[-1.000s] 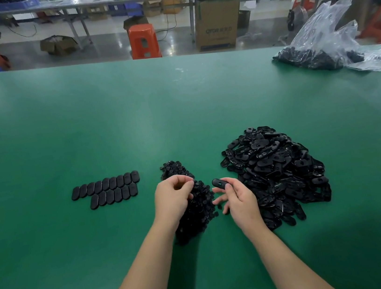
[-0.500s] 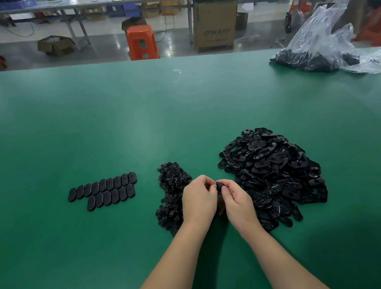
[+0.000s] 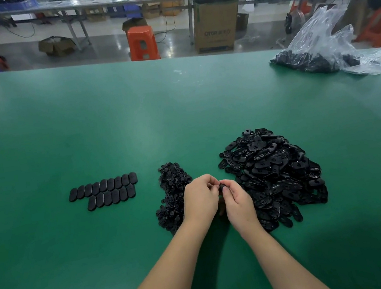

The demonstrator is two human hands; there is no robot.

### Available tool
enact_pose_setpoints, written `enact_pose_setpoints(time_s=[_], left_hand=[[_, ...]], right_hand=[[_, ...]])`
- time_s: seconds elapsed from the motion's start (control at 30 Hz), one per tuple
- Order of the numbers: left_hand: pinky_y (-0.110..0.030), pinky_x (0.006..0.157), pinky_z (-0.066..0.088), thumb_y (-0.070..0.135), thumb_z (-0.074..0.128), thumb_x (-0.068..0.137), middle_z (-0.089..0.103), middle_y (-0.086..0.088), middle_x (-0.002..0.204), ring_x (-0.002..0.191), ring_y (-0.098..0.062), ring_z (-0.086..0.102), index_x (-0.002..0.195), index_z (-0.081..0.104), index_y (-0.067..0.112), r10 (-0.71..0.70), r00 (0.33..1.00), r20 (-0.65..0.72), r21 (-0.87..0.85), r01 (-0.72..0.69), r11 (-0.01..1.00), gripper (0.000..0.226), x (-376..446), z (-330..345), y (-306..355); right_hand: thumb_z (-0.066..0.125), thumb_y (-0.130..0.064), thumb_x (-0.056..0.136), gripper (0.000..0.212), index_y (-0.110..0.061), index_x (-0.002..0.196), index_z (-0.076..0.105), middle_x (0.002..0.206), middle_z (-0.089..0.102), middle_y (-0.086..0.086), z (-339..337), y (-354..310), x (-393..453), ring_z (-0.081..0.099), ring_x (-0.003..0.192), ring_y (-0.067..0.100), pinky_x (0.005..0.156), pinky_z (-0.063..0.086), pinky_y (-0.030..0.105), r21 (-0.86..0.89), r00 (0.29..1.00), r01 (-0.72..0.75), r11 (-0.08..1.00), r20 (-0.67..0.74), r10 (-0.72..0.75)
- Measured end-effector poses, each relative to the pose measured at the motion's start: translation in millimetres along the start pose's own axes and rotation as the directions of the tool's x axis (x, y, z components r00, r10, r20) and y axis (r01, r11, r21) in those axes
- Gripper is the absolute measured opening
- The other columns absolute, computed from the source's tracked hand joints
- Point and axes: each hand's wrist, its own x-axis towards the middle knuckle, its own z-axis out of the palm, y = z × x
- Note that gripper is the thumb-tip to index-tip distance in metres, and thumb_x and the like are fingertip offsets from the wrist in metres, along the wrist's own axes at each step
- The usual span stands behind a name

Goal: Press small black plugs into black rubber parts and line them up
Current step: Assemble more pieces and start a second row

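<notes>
My left hand (image 3: 199, 198) and my right hand (image 3: 237, 199) meet between two heaps and together pinch one black rubber part (image 3: 221, 185), mostly hidden by the fingers. A plug between the fingers cannot be made out. The heap of small black plugs (image 3: 172, 191) lies just left of my left hand. The big heap of oval black rubber parts (image 3: 276, 171) lies to the right, touching my right hand. Two neat rows of lined-up black parts (image 3: 105, 190) lie flat on the green table further left.
The green table (image 3: 132, 118) stretches wide to the far edge. A clear plastic bag (image 3: 323, 52) holding more black parts lies at the far right, with a cable beside it. Beyond the table stand an orange stool (image 3: 142, 43) and a cardboard box (image 3: 215, 25).
My left hand left the plug heap and came right to meet my right hand. Both hands now close together on the rubber part that the right hand held alone.
</notes>
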Motion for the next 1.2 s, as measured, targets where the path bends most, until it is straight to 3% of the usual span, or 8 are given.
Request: enact_pose_setpoints(time_s=[0.17,0.37,0.47,0.57,0.7,0.8,0.87,1.2], left_hand=[[-0.012,0.057,0.040,0.016,0.064,0.093,0.067,0.007,0.074,0.064,-0.002,0.058,0.081,0.069,0.025,0.004,1.000,0.021,0.000,-0.004,1.000,0.015,0.4,-0.8,0.2],[-0.014,0.057,0.042,0.015,0.064,0.093,0.067,0.008,0.073,0.063,-0.003,0.059,0.081,0.068,0.024,0.005,1.000,0.014,0.003,-0.005,1.000,0.016,0.0,-0.4,-0.1],[-0.023,0.061,0.050,0.014,0.065,0.093,0.068,0.005,0.074,0.065,-0.009,0.062,0.080,0.064,0.025,0.002,1.000,0.010,-0.008,-0.002,1.000,0.016,1.1,-0.2,-1.5],[-0.023,0.064,0.045,0.017,0.071,0.090,0.066,0.006,0.076,0.068,-0.009,0.060,0.088,0.062,0.023,0.007,1.000,-0.004,-0.003,-0.007,1.000,0.011,3.5,-2.2,-3.4],[-0.028,0.079,0.046,0.025,0.079,0.083,0.067,0.002,0.091,0.085,-0.015,0.061,0.102,0.068,0.021,0.013,0.999,0.041,0.032,-0.015,0.999,0.023,11.9,-11.1,-7.0],[-0.027,0.066,0.055,0.023,0.082,0.080,0.072,0.001,0.078,0.062,-0.013,0.066,0.084,0.070,0.017,-0.037,0.989,0.144,-0.063,0.046,0.997,0.014,15.8,-15.7,-9.1],[-0.023,0.053,0.052,0.021,0.083,0.079,0.070,0.003,0.067,0.048,-0.009,0.062,0.077,0.068,0.017,-0.044,0.985,0.167,-0.119,0.064,0.991,0.016,15.4,-14.9,-10.4],[-0.026,0.049,0.053,0.012,0.073,0.087,0.070,0.003,0.058,0.048,-0.011,0.065,0.078,0.072,0.019,-0.092,0.978,0.188,-0.232,0.135,0.963,0.011,11.4,-7.0,-11.8]], right_hand=[[0.046,-0.016,0.106,0.021,-0.021,0.111,0.065,0.087,0.071,-0.004,0.2,0.9,0.8,0.062,0.070,0.008,0.067,0.050,0.029,-0.022,1.000,-0.012,1.000,0.007,0.012],[0.045,-0.015,0.106,0.021,-0.024,0.107,0.064,0.078,0.070,-0.004,0.1,1.2,0.7,0.061,0.059,0.009,0.058,0.048,0.026,-0.002,1.000,-0.012,1.000,0.012,0.012],[0.045,-0.013,0.106,0.024,-0.027,0.102,0.064,0.078,0.071,-0.008,0.6,0.0,-0.1,0.060,0.055,0.008,0.054,0.049,0.025,0.045,1.000,-0.011,0.999,0.023,0.010],[0.044,-0.012,0.105,0.028,-0.031,0.098,0.064,0.073,0.069,-0.008,0.4,-0.3,-0.7,0.057,0.055,0.007,0.052,0.048,0.026,0.107,0.999,-0.038,0.993,0.035,0.035],[0.042,-0.010,0.107,0.029,-0.026,0.100,0.065,0.065,0.062,-0.007,0.7,0.6,0.5,0.054,0.055,0.015,0.051,0.047,0.032,0.201,0.996,-0.078,0.976,0.055,0.068],[0.042,-0.007,0.106,0.030,-0.024,0.099,0.065,0.063,0.060,-0.004,1.4,1.5,1.0,0.054,0.056,0.019,0.050,0.046,0.032,0.208,0.997,-0.068,0.976,0.053,0.058],[0.045,-0.007,0.105,0.025,-0.024,0.100,0.063,0.063,0.061,-0.002,1.4,1.7,0.2,0.054,0.055,0.018,0.050,0.046,0.031,0.196,0.999,-0.049,0.979,0.031,0.044],[0.050,-0.010,0.104,0.016,-0.021,0.099,0.061,0.070,0.066,-0.001,0.1,1.5,-0.1,0.053,0.052,0.011,0.050,0.047,0.025,0.173,1.000,-0.024,0.985,-0.006,0.026]])
